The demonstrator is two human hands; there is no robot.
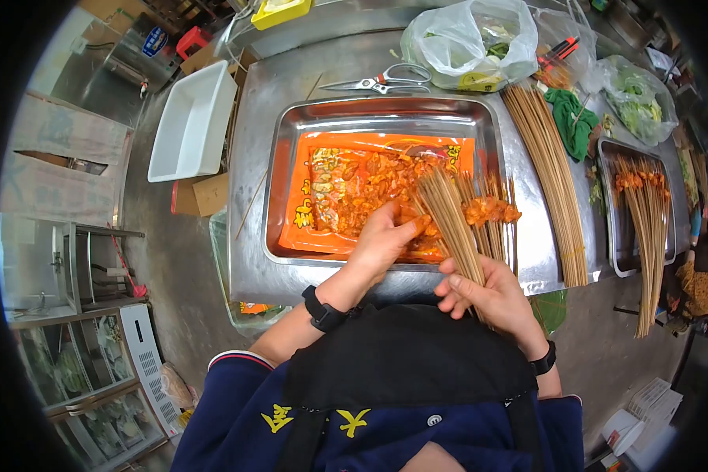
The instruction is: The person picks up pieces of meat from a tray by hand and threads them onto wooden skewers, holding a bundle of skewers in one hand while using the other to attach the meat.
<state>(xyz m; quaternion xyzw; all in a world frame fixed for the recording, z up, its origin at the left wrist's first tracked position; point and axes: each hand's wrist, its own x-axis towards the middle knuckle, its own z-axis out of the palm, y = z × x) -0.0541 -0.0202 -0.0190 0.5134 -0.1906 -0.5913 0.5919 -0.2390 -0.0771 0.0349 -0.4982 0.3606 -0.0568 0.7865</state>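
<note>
My right hand (492, 295) is closed around a bundle of bamboo skewers (452, 216), which lean up and left over the tray. My left hand (381, 240) pinches a piece of orange marinated meat (418, 228) beside the skewers' upper ends. Below and around it, an opened orange plastic bag (303, 200) with more red-orange meat chunks (362, 185) lies in a deep steel tray (272, 212). Several loaded skewers (492, 211) rest along the tray's right side, with meat bunched on them. The left fingertips are partly hidden by the meat.
Scissors (385, 79) lie behind the tray. To the right are a long pile of bare skewers (554, 189), a green cloth (570, 122) and a second tray (606, 169) with meat skewers. Plastic bags of greens (476, 47) stand at the back; a white bin (189, 126) is left.
</note>
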